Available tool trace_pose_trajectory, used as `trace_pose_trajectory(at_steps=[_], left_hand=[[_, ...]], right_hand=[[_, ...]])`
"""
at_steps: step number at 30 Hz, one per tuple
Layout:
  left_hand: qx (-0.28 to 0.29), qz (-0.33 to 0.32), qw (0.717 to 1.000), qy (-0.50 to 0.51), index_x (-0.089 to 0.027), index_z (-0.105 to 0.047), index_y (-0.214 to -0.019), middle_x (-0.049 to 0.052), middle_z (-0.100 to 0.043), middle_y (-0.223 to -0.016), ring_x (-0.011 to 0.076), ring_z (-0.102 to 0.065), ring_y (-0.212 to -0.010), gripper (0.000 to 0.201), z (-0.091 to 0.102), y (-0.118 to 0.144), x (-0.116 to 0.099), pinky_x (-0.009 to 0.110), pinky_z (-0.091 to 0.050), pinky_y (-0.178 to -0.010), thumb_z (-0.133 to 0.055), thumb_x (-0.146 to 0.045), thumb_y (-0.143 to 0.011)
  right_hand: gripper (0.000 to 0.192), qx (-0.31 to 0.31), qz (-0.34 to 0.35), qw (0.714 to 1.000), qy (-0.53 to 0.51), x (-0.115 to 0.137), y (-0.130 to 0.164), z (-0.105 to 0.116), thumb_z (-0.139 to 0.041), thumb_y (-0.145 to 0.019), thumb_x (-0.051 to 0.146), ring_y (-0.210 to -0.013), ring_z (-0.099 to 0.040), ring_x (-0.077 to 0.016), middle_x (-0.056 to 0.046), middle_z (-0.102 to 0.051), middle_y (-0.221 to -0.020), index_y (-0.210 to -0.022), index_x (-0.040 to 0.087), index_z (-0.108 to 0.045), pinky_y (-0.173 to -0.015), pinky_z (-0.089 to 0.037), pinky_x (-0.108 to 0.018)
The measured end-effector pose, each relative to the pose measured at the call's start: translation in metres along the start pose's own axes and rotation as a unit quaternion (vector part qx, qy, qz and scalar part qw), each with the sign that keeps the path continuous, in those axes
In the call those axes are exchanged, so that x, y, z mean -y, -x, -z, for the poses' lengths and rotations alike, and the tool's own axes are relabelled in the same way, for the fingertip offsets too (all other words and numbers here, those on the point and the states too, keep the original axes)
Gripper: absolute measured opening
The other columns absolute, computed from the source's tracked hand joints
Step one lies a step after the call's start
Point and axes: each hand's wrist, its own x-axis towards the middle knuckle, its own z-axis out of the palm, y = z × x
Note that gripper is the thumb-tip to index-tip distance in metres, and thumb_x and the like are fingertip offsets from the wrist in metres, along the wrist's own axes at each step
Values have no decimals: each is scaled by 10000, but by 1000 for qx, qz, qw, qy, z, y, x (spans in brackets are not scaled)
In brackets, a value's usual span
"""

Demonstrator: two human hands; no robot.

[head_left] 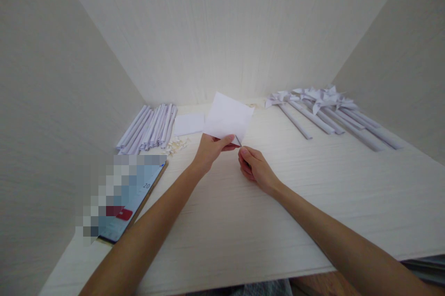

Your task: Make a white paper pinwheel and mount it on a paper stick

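My left hand [210,150] pinches a square sheet of white paper [229,112] by its lower edge, thumb on top and fingers underneath. The sheet is held up off the table, turned at a slant. Close to its lower right corner, my right hand [253,166] is closed around a small tool. Only a thin dark tip [238,140] of this tool shows, lying against the paper's corner; the rest is hidden in the fingers, so its kind is unclear. The two hands are close together but apart.
Rolled white paper tubes [153,129] lie at the back left, beside a flat stack of white paper [189,124] and small pale bits [175,146]. A phone [139,198], partly blurred, leans at left. Paper pinwheels [327,101] on tube sticks lie at right. Walls enclose the table.
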Motion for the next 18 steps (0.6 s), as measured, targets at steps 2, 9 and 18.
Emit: trace_pose_trajectory(at_steps=[2,9,18], left_hand=[[3,-2,1000,-1,-102,-596,-688,24,-666,-681,117,-615,-556,183,-1,1,0,259,-555,-586,-703,-172,-556],[13,-1,1000,-12,-121,-627,-786,12,-665,-704,113,-608,-605,248,-2,2,1,237,-543,-575,-704,-171,-555],[18,-3,1000,-3,-121,-626,-805,11,-663,-703,109,-607,-597,257,-2,2,1,222,-539,-558,-695,-168,-563]], right_hand=[[374,0,2,1000,-2,0,0,0,-530,-722,490,-279,-194,-24,111,-296,-358,-555,200,-363,-272,-98,-180],[372,-4,-10,1000,-12,-1,-1,1,-540,-710,496,-274,-182,-21,114,-296,-355,-568,200,-368,-269,-87,-178],[381,-6,1,1000,-5,-1,0,0,-540,-720,495,-282,-197,-19,111,-299,-368,-558,194,-371,-269,-106,-174]])
